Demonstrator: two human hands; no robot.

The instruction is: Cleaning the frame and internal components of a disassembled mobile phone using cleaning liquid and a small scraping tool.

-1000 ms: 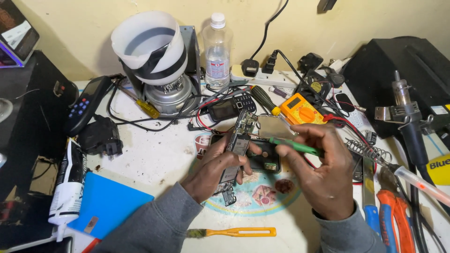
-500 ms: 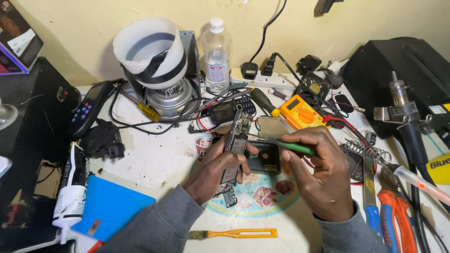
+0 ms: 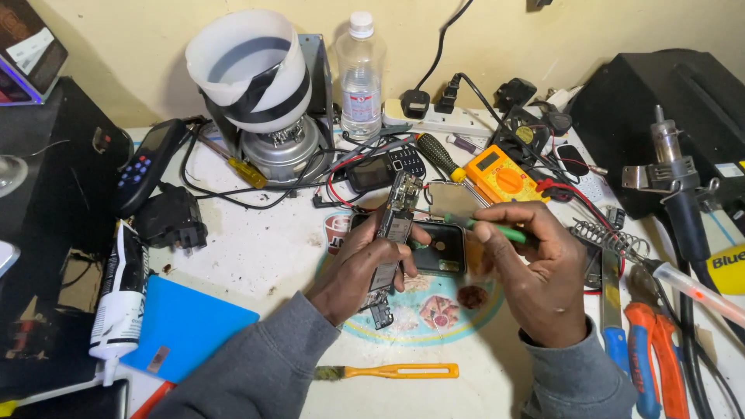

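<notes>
Over a scuffed, stained white bench [image 3: 256, 256], beside a round silver motor [image 3: 279, 151] and a yellow multimeter [image 3: 500, 174], the left hand [image 3: 357, 268] grips a long bare circuit board [image 3: 392, 233] upright while the right hand [image 3: 535, 275] pinches green-handled tweezers [image 3: 504, 231].
</notes>
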